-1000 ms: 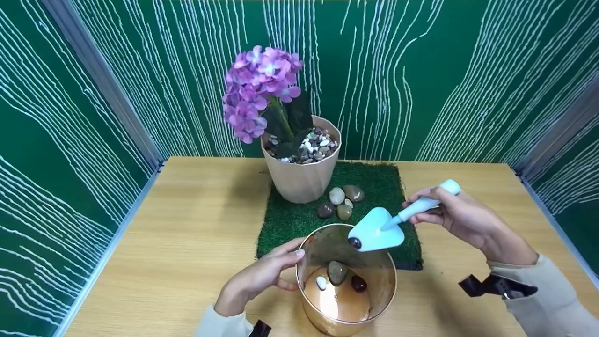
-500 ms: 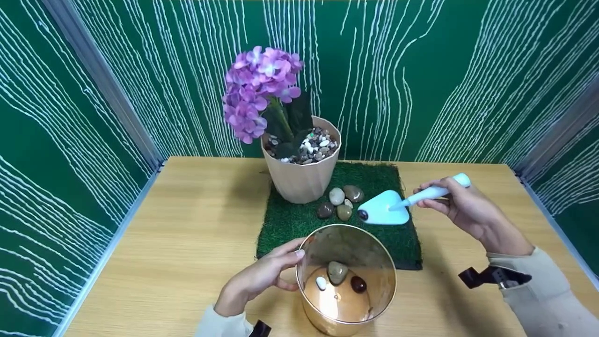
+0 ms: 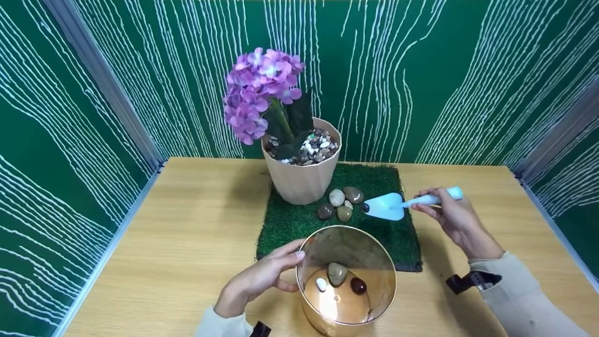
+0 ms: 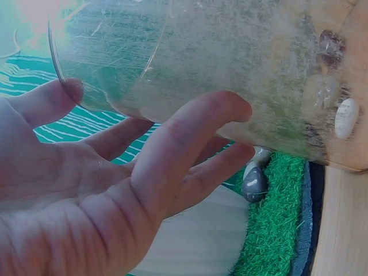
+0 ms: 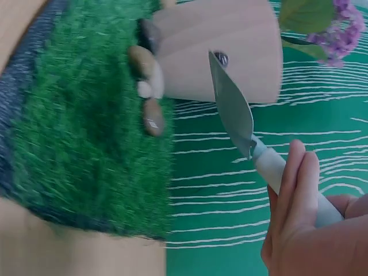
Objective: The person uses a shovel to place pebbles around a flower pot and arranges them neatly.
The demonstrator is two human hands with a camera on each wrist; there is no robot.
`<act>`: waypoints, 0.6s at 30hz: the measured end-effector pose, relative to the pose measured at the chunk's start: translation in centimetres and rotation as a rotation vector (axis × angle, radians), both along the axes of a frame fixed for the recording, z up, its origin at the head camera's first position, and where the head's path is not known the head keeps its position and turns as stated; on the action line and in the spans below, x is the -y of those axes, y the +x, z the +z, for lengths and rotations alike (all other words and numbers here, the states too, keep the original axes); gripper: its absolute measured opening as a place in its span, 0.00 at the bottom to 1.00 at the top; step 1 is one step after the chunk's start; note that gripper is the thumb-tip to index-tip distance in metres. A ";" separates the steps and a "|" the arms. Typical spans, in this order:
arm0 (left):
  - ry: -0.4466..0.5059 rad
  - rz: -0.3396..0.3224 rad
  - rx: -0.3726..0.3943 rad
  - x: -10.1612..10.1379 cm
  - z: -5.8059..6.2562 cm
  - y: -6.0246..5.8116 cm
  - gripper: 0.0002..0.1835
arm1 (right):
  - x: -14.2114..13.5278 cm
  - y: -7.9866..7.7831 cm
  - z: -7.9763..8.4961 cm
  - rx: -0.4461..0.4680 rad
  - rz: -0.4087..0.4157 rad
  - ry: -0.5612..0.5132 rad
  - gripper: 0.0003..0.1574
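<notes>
My right hand [image 3: 456, 217] grips the handle of a light blue trowel [image 3: 386, 207], raised over the right part of the grass mat. A dark pebble [image 3: 366, 208] lies at the blade's tip; the right wrist view shows this dark pebble [image 5: 221, 58] too. My left hand [image 3: 262, 274] holds the left side of a clear amber container [image 3: 323, 318], fingers and thumb curved against its wall. At the container's bottom sit a grey-brown stone [image 3: 337, 274], a white pebble [image 3: 321, 284] and a dark red pebble [image 3: 358, 285].
Several larger stones [image 3: 336, 197] lie on the green grass mat [image 3: 299, 229] beside a beige flowerpot [image 3: 302, 182]. Purple flowers [image 3: 262, 89] rise from its small pebbles. Green walls [image 3: 374, 93] with white lines enclose the wooden table [image 3: 187, 224] at the back and sides.
The trowel has moved from over the container's far rim, away and slightly right, to beside the stones. Its dark pebble stays on the tip. My left hand and the container have not moved.
</notes>
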State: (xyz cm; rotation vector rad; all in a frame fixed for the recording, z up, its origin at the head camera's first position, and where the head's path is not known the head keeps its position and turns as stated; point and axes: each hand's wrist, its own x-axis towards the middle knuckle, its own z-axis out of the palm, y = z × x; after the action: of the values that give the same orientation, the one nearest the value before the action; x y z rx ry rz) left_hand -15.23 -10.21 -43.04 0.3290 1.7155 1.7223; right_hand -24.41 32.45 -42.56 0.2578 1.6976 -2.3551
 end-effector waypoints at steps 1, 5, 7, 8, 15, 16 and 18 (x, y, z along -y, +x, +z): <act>0.000 -0.002 -0.002 0.0 0.0 0.0 0.32 | 0.2 0.0 -0.4 0.007 -0.019 -0.007 0.22; -0.003 -0.006 -0.007 0.0 -0.1 0.0 0.32 | 1.1 -0.2 -1.5 0.037 -0.086 -0.011 0.19; -0.006 -0.006 -0.008 0.1 -0.1 0.0 0.32 | 1.6 -0.3 -2.0 0.053 -0.113 0.000 0.17; -0.008 -0.006 -0.009 0.1 -0.1 0.0 0.32 | 1.8 -0.4 -2.2 0.060 -0.121 0.010 0.16; -0.008 -0.007 -0.008 0.0 0.1 0.0 0.33 | 3.0 -0.7 -3.5 0.058 -0.145 0.126 0.16; -0.008 -0.005 -0.007 0.0 0.0 0.0 0.33 | 3.1 -0.7 -3.6 0.052 -0.145 0.146 0.17; -0.006 -0.004 -0.005 0.0 0.0 0.0 0.32 | 3.4 -0.6 -3.8 0.046 -0.148 0.174 0.18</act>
State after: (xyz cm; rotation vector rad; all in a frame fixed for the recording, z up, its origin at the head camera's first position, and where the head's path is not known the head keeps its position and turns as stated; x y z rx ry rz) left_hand -15.21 -10.18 -43.03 0.3341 1.7221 1.7150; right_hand -25.00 29.07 -46.39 0.4792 1.9248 -2.2817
